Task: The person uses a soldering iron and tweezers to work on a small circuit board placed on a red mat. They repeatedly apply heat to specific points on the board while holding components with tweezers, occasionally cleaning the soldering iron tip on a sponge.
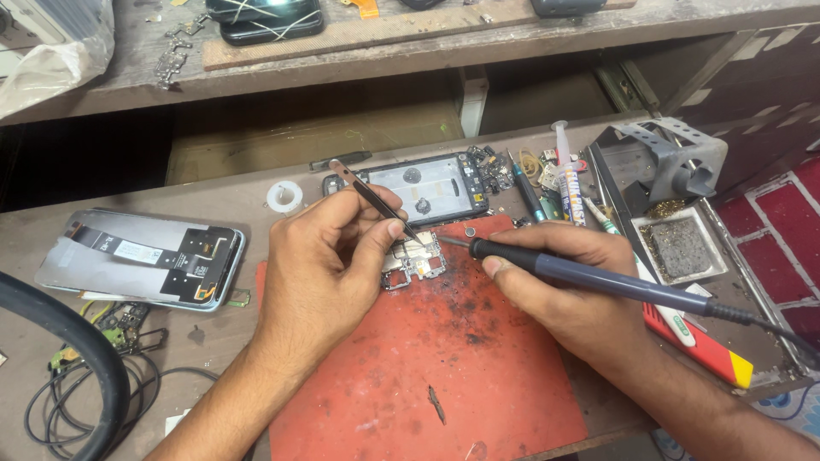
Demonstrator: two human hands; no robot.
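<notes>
The left hand [329, 265] was closed in a pinch on the tweezers [371, 196], thumb and forefinger pressed to their lower half, the other fingers curled under. The tweezers slanted up and away to the left, and their tips came down on the circuit board [414, 260]. Whether the tips gripped anything could not be told.

The right hand [559, 282] was wrapped shut around the soldering iron [589, 277], held like a pen, with thumb and fingers clamped on the dark grip near its front. The iron's tip met the board's upper right edge, just beside the tweezer tips. Its cable ran off toward the table's right edge.

The board lay at the top left corner of the red mat [444, 376], between the two hands. The mat was scorched black near its middle and reached the table's near edge.

Behind the board, toward the table's far edge, lay an opened phone [431, 188], with a small tape roll [284, 196] to its left. A second phone [141, 256] lay back-open near the left edge. A syringe [566, 171] and a metal stand [666, 162] stood at the far right corner, with a sponge tray [679, 248] just in front of the stand.
</notes>
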